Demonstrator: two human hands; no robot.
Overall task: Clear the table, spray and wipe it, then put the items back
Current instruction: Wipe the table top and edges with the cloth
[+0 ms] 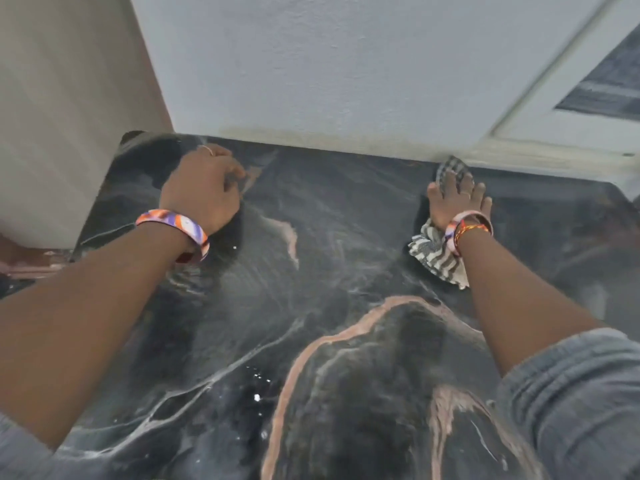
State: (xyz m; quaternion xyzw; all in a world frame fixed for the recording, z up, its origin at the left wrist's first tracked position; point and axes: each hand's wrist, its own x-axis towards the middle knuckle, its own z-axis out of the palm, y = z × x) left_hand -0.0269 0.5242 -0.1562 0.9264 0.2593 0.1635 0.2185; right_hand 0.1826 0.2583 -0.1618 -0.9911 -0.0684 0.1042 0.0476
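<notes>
A dark marbled table [329, 258] with pale and pink veins fills the view, its surface bare. My right hand [457, 197] lies flat with straight fingers on a grey-and-white checked cloth [438, 258], pressing it onto the far right part of the table near the wall. The cloth shows beyond the fingertips and bunches out under the wrist. My left hand [204, 188] rests on the far left part of the table with fingers curled under in a loose fist, holding nothing that I can see. Both wrists wear coloured bangles.
A white wall [311, 64] runs along the table's far edge. A pale panel or cabinet side [62, 116] stands at the left edge. A white window frame [554, 98] is at the upper right. Small white specks [257, 397] lie on the near table surface.
</notes>
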